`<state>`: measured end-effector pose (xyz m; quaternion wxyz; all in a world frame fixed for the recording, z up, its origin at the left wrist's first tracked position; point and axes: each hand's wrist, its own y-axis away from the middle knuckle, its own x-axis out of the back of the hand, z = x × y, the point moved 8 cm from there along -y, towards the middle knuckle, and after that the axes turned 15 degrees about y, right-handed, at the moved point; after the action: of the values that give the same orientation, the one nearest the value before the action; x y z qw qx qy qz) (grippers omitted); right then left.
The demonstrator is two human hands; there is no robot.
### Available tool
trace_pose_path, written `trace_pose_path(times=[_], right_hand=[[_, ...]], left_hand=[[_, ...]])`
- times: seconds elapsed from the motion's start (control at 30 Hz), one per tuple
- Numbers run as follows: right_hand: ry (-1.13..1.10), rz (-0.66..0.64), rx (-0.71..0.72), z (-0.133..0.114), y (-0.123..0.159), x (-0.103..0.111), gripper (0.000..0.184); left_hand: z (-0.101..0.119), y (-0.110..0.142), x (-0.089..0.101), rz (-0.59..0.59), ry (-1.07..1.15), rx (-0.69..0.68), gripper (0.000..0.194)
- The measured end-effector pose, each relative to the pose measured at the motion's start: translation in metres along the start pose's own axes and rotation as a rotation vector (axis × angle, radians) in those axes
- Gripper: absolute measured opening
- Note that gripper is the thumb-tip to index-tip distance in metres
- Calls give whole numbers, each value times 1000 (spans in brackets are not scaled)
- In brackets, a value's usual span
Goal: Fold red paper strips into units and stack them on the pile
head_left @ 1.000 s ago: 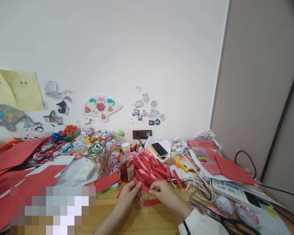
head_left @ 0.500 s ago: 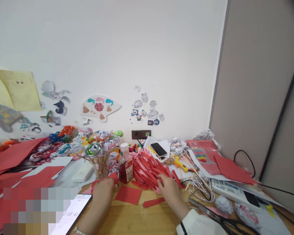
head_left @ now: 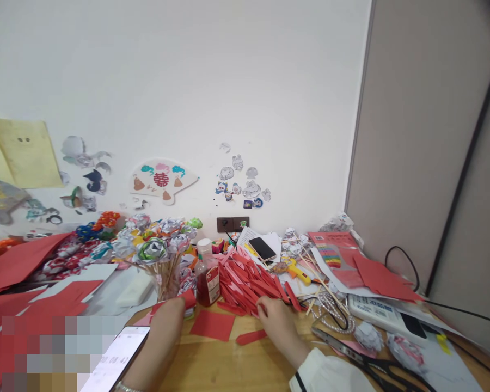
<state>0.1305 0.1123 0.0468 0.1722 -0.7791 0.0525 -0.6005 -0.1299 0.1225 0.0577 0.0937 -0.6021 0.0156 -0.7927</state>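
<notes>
My left hand (head_left: 170, 321) is bent over red paper (head_left: 189, 298) at the front left of the bottle, fingers curled down onto it and their tips hidden. My right hand (head_left: 278, 321) is at the near edge of a pile of folded red paper strips (head_left: 245, 280), its thumb and forefinger a little apart. One folded red strip (head_left: 251, 337) lies on the table just left of that hand. Between the hands a red paper square (head_left: 213, 325) lies flat. Behind it stands a clear bottle (head_left: 208, 283) with dark red contents and a white cap.
Paper flowers on sticks (head_left: 155, 250) stand in a jar at back left. Red sheets (head_left: 24, 261) and a lit phone (head_left: 118, 356) are at left. Scissors (head_left: 363, 356), a yellow glue gun (head_left: 297, 270), a dark phone (head_left: 262, 249) and crumpled paper balls (head_left: 368, 336) lie at right.
The whole view has shifted slightly, moving everything a little to the left. My right hand has lowered slightly at the pile's edge; my left hand stays at the red paper.
</notes>
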Motion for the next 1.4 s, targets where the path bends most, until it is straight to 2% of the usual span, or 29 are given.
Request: trace_pose_path(times=[0.13, 0.23, 0.3, 0.33, 0.4, 0.47, 0.5, 0.53, 0.63, 0.7, 0.73, 0.87, 0.93, 1.0, 1.1, 1.2, 1.4], right_hand=[[-13, 22, 6, -1, 0, -2, 20], [-28, 27, 6, 0, 0, -3, 20], [-30, 26, -4, 2, 0, -3, 19], [-33, 25, -11, 2, 0, -3, 19], [-52, 31, -28, 3, 0, -1, 19], [-104, 45, -28, 2, 1, 1, 21], [-147, 52, -14, 0, 1, 3, 21], [-203, 57, 14, -4, 2, 4, 22], [-431, 45, 137, -19, 6, 6, 23], [-556, 25, 215, -28, 10, 6, 25], [-590, 14, 245, -32, 12, 6, 25], [-618, -25, 312, -41, 17, 7, 28], [-667, -28, 300, -41, 18, 9, 22], [-739, -36, 273, -39, 18, 10, 26], [-818, -67, 261, -38, 16, 8, 33], [-822, -88, 294, -40, 15, 6, 19], [-799, 29, 265, -33, 10, 7, 18]], left_hand=[[5, 0, 7, 31, -5, 6, 31], [12, 3, 17, 74, -26, -8, 21], [18, 8, 27, 128, -44, -32, 25], [21, 11, 32, 173, -55, -52, 28], [27, 18, 48, 340, -50, -90, 29], [28, 23, 59, 465, 90, -91, 29], [28, 23, 59, 478, 223, -94, 29], [28, 22, 57, 459, 386, -96, 28], [44, 17, 33, 237, 893, -157, 27], [60, 18, 9, 43, 1111, -142, 27], [66, 20, -1, -6, 1172, -125, 27], [86, 29, -30, -108, 1248, -157, 23], [91, 32, -40, -152, 1223, -187, 21], [92, 33, -47, -181, 1193, -199, 22], [93, 33, -53, -227, 1159, -203, 24], [97, 35, -57, -288, 1174, -213, 28], [105, 41, -60, -372, 1368, -221, 35]])
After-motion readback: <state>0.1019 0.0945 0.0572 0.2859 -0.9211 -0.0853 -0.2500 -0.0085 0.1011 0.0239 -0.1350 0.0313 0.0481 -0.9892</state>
